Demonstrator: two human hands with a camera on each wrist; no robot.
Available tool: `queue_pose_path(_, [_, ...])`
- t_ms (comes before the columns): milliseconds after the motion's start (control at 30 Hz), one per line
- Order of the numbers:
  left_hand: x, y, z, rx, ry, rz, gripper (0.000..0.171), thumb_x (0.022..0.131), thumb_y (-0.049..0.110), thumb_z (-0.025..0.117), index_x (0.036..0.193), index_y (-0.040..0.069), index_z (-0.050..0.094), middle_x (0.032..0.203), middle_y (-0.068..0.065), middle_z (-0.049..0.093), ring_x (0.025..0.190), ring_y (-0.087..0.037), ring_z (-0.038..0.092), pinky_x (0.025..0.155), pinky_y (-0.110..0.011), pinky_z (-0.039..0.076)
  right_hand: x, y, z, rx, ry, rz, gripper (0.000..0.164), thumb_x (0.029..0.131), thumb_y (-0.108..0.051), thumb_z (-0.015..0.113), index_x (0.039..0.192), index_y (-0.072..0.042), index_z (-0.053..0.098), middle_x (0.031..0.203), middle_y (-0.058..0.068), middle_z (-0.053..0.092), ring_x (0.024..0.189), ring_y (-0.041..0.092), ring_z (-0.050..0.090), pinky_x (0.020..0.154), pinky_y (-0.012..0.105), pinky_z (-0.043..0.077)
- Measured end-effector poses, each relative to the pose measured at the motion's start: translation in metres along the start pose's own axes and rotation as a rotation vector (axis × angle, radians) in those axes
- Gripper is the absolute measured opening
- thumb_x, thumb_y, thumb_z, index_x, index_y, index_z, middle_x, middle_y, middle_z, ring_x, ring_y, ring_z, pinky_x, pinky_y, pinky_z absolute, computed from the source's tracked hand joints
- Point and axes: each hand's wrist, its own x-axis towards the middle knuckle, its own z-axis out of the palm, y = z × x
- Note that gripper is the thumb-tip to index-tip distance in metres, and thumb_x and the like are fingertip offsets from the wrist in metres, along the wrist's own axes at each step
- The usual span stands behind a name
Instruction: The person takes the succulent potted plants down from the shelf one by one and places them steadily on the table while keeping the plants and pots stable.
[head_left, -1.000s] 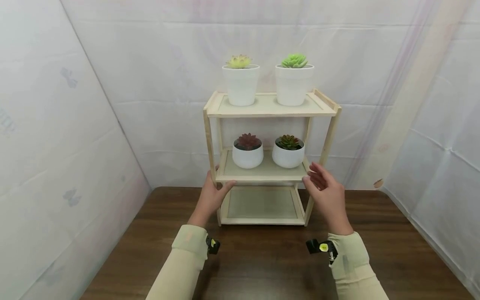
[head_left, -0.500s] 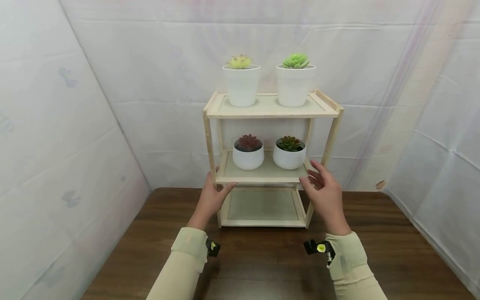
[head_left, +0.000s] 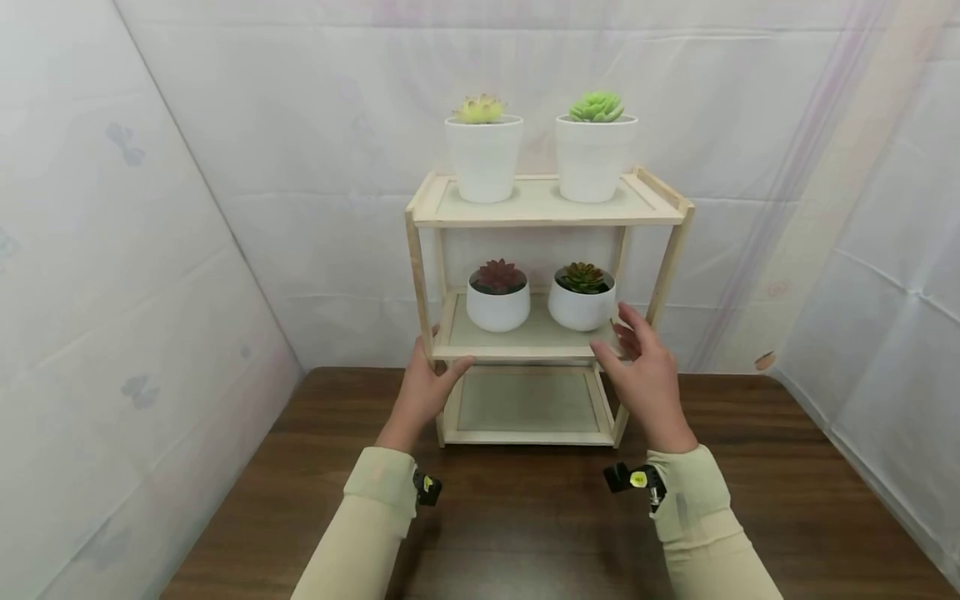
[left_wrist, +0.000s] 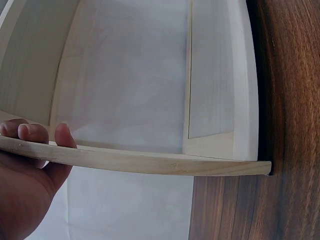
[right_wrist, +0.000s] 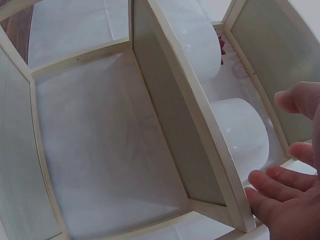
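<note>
A pale wooden three-tier shelf (head_left: pixel 547 222) stands in the middle of the head view. My left hand (head_left: pixel 417 392) grips its left upright (left_wrist: pixel 130 163) at middle-tier height, thumb in front and fingers wrapped behind. Beside the right end of the middle tier, my right hand (head_left: pixel 647 387) has its fingers spread and loosely bent, holding nothing. Nearest to those fingers is a round white pot (head_left: pixel 581 310) with a green-red succulent. Left of it sits a matching pot (head_left: pixel 497 312) with a dark red succulent. Two taller white pots (head_left: pixel 486 162) with yellow-green and bright green succulents stand on top.
The shelf's lowest tier (head_left: pixel 525 404) is close above the dark wooden tabletop (head_left: pixel 495 533). White patterned cloth (head_left: pixel 330 108) hangs behind and at both sides. A small black camera is strapped to each wrist.
My right hand has moved a little left and up, its fingertips closer to the right round pot. My left hand keeps its grip on the shelf. The head view has shifted slightly.
</note>
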Motion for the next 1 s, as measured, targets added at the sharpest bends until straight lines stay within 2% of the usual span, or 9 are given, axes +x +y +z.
queue_pose_path(333, [0.001, 0.000, -0.001, -0.017, 0.003, 0.026, 0.100, 0.081, 0.060, 0.067, 0.153, 0.013, 0.018, 0.150, -0.013, 0.037, 0.138, -0.028, 0.041, 0.109, -0.051, 0.040, 0.011, -0.006, 0.002, -0.019, -0.032, 0.011, 0.076, 0.088, -0.028, 0.072, 0.150, -0.008, 0.034, 0.149, 0.017, 0.043, 0.134, 0.034, 0.047, 0.109, 0.044, 0.043])
queue_pose_path(767, [-0.001, 0.000, 0.000, -0.027, 0.002, 0.011, 0.098, 0.082, 0.058, 0.068, 0.154, 0.013, 0.016, 0.153, -0.012, 0.034, 0.140, -0.026, 0.039, 0.111, -0.047, 0.039, 0.018, -0.007, 0.006, -0.082, -0.086, 0.104, 0.086, 0.088, -0.038, 0.070, 0.155, -0.013, 0.023, 0.153, 0.019, 0.036, 0.138, 0.036, 0.041, 0.111, 0.044, 0.040])
queue_pose_path(1000, [0.000, 0.000, 0.000, -0.033, -0.007, 0.022, 0.101, 0.082, 0.057, 0.068, 0.154, 0.010, 0.015, 0.154, -0.014, 0.033, 0.140, -0.029, 0.038, 0.111, -0.052, 0.038, 0.022, -0.011, 0.006, -0.078, -0.087, 0.124, 0.088, 0.088, -0.038, 0.071, 0.156, -0.014, 0.020, 0.155, 0.020, 0.033, 0.138, 0.038, 0.039, 0.111, 0.047, 0.040])
